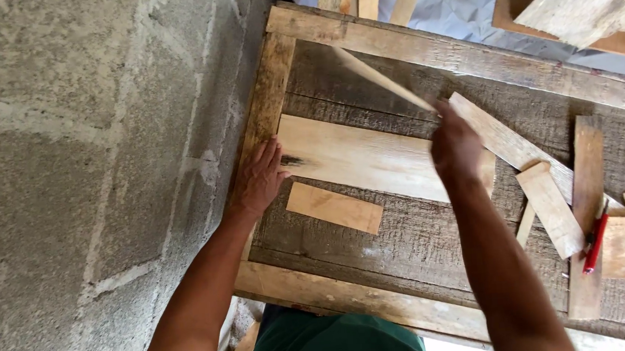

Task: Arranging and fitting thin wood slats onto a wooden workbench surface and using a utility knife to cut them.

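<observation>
Left hand (260, 179): open, palm flat on the near-left end of a pale board (362, 157), pinning it to the bench (405, 242). Right hand (455, 143): closed on a thin strip (383, 79) angled far-left over the board. Offcut (334, 208) just near; red pencil (596, 243) far right.

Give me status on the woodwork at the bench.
Done: a wide pale board lies on the bench top. In hand: left hand presses its end; right hand holds a thin strip above it. Left: short block and offcuts lie loose, red pencil unused.
</observation>
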